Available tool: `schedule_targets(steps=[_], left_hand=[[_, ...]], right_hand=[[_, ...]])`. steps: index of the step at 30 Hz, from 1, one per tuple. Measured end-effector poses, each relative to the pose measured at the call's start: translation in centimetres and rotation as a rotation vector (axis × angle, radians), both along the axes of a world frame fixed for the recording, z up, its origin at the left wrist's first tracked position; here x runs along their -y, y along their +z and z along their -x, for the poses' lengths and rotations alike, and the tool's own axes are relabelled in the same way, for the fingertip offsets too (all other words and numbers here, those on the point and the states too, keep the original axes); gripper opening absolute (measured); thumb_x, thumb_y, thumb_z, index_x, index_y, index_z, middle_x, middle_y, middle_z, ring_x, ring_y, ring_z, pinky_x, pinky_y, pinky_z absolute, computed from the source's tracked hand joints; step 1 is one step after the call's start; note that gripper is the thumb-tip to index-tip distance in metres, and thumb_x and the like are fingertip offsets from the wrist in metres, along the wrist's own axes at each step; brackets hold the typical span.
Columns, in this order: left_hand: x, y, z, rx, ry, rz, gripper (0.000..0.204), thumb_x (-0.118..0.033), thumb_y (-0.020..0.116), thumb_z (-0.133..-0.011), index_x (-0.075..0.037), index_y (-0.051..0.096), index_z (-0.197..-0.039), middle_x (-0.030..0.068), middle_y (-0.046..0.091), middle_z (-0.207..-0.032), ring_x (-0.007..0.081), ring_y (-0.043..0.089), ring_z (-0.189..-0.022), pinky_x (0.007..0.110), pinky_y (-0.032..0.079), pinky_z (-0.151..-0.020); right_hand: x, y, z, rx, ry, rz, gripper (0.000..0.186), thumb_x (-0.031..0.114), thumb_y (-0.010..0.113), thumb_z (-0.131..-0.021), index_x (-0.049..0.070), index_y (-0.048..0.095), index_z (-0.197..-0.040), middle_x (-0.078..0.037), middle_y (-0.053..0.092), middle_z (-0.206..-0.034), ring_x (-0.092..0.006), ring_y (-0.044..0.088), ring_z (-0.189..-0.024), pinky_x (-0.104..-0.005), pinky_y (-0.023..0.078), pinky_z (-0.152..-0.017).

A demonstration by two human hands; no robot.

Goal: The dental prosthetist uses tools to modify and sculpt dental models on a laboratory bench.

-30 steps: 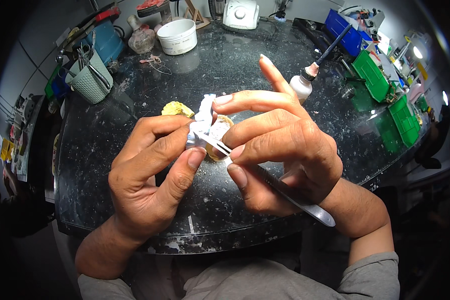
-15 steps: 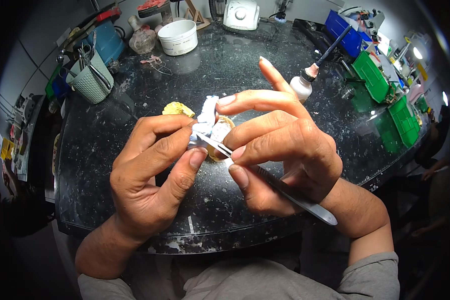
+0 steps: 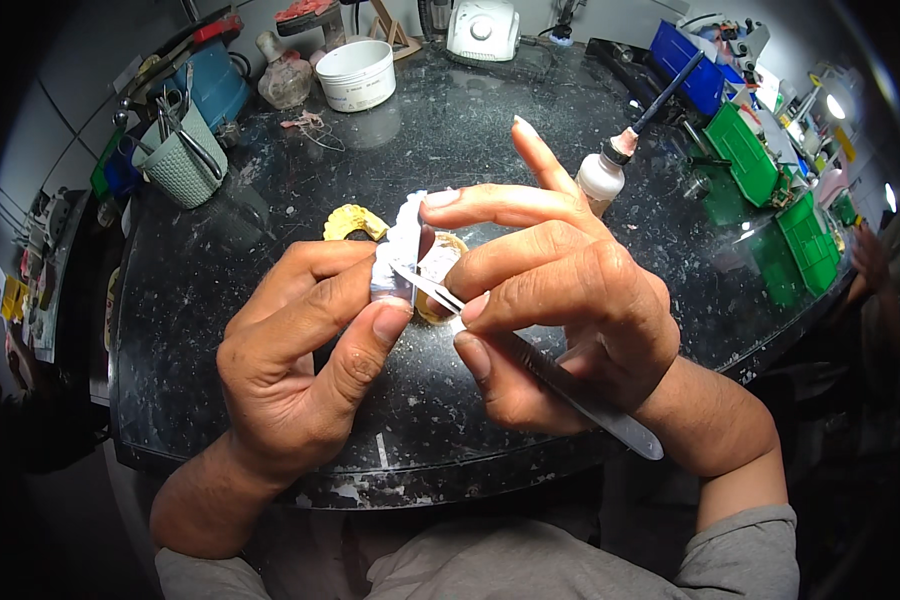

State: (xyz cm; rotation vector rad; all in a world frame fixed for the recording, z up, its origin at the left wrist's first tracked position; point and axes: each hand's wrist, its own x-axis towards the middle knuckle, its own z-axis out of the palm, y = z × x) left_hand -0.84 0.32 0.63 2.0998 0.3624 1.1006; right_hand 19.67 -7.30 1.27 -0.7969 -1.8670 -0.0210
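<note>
My left hand [image 3: 300,335] pinches a white dental cast [image 3: 398,250] between thumb and fingers above the middle of the bench. With my right hand [image 3: 580,310] I grip metal tweezers [image 3: 590,405], their rounded end toward me. The two tips touch the side of the cast. My right middle or ring fingers curl beside the tool, one finger rests near the cast's upper end and the little finger sticks up. Behind the hands lies a yellow dental cast [image 3: 355,220], and partly hidden is a small tan-rimmed round dish [image 3: 454,245] with white stuff inside.
A dark, speckled bench [image 3: 450,130] spreads around. At the back left stand a pale cup of tools [image 3: 185,165] and a white tub [image 3: 356,78]. A white bottle with a brush [image 3: 602,177] stands beyond my right hand. Green bins [image 3: 745,155] line the right edge.
The white cast has turned slightly and shows more of its toothed edge. The tweezers have shifted a little, their rounded end lower and to the left.
</note>
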Motion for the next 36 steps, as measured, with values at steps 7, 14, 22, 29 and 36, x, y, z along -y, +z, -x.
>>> schedule_targets(steps=[7,14,22,29,36], left_hand=[[0.2,0.2,0.0,0.000,0.006,0.021,0.020,-0.007,0.068,-0.092,0.004,0.072,-0.108,0.0153,0.068,-0.101,0.0187,0.063,-0.092,0.029,0.051,-0.079],[0.1,0.2,-0.1,0.018,0.020,0.030,0.020,-0.007,0.068,-0.092,0.003,0.072,-0.108,0.0131,0.068,-0.097,0.0183,0.062,-0.090,0.030,0.050,-0.078],[-0.1,-0.3,-0.2,-0.011,0.064,-0.026,0.017,-0.009,0.070,-0.090,0.003,0.072,-0.102,0.0117,0.068,-0.094,0.0199,0.060,-0.087,0.031,0.047,-0.077],[0.0,0.1,-0.5,-0.013,0.102,-0.004,0.015,-0.007,0.069,-0.089,0.002,0.073,-0.102,0.0110,0.068,-0.094,0.0199,0.059,-0.088,0.031,0.047,-0.079],[0.1,0.2,-0.5,-0.014,0.109,0.010,0.016,-0.006,0.069,-0.088,0.001,0.073,-0.101,0.0102,0.066,-0.091,0.0193,0.058,-0.088,0.031,0.046,-0.080]], right_hand=[[0.1,0.5,-0.4,0.101,0.006,0.032,0.029,0.000,0.072,-0.070,0.006,0.059,-0.095,-0.009,0.071,-0.086,-0.0354,0.067,-0.110,-0.0669,0.020,-0.113],[0.9,0.2,-0.4,-0.164,-0.047,0.087,0.050,0.058,0.057,-0.092,0.008,0.054,-0.085,-0.013,0.076,-0.090,-0.0334,0.065,-0.113,-0.0619,0.019,-0.115],[0.4,0.9,0.4,0.045,-0.157,-0.011,0.037,0.045,0.075,-0.082,0.012,0.061,-0.076,-0.004,0.074,-0.092,-0.0296,0.062,-0.121,-0.0574,0.025,-0.115],[1.1,1.3,0.4,0.165,-0.205,-0.021,0.025,0.028,0.080,-0.082,0.012,0.061,-0.075,-0.001,0.073,-0.087,-0.0259,0.064,-0.118,-0.0633,0.023,-0.114],[0.2,-0.1,-1.2,0.027,-0.117,-0.017,0.016,0.019,0.055,-0.098,0.004,0.049,-0.097,-0.021,0.071,-0.104,-0.0316,0.063,-0.115,-0.0615,0.033,-0.109]])
